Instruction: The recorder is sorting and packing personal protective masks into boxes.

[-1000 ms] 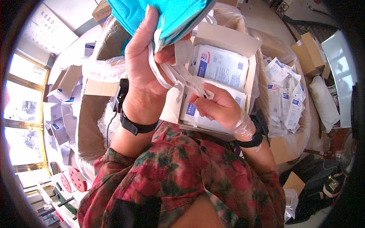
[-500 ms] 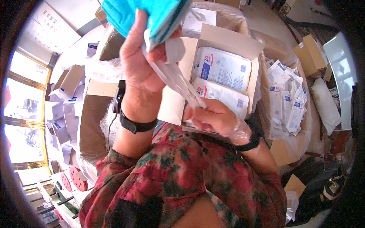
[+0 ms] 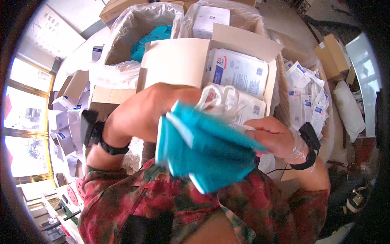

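Observation:
A bundle of teal folded face masks (image 3: 207, 150), smeared a little by motion, is held low in front of my body. My left hand (image 3: 172, 101) is closed on its far left side, the fingers mostly hidden behind the masks. White ear loops (image 3: 223, 99) stand out in curls from the bundle's far edge. My right hand (image 3: 274, 136) pinches the bundle's right end. Just beyond is an open cardboard box (image 3: 178, 57), with white printed pouches (image 3: 237, 73) lying inside in two rows.
Behind on the left, a plastic-lined carton (image 3: 122, 38) holds more teal masks (image 3: 150, 40). A small white box (image 3: 211, 22) stands at the back. On the right, another lined carton holds several white pouches (image 3: 306, 101). Opened small boxes (image 3: 69, 118) are piled at the left.
The mask bundle has come down from high up to in front of my body, with my left hand lowered. My right hand has moved right, from the stretched ear loops to the bundle's end.

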A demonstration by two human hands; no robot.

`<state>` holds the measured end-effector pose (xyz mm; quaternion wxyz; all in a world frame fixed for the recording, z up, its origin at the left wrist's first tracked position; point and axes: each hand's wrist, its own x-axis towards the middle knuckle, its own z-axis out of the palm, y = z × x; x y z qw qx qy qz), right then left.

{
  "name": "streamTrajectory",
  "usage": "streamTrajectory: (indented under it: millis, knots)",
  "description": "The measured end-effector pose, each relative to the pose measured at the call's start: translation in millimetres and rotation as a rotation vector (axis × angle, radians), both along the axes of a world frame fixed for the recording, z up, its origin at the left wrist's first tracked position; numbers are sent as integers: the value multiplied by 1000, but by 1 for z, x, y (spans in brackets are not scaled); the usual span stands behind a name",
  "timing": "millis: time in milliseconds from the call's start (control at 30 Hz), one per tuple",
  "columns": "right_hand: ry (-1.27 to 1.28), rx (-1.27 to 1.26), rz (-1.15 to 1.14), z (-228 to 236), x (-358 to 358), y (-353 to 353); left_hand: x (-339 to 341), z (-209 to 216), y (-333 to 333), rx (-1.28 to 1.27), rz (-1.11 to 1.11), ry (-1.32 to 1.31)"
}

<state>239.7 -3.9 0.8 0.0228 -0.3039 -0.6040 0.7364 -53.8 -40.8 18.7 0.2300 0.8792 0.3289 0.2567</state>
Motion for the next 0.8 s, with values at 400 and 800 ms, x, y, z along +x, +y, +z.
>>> streamTrajectory:
  millis: [400,800]
  knots:
    - [-143,-114,0,28,42,-28,-30,-24,-7,121,309,53]
    - [-19,-115,-419,-11,64,-57,-137,-61,-8,154,931,-465]
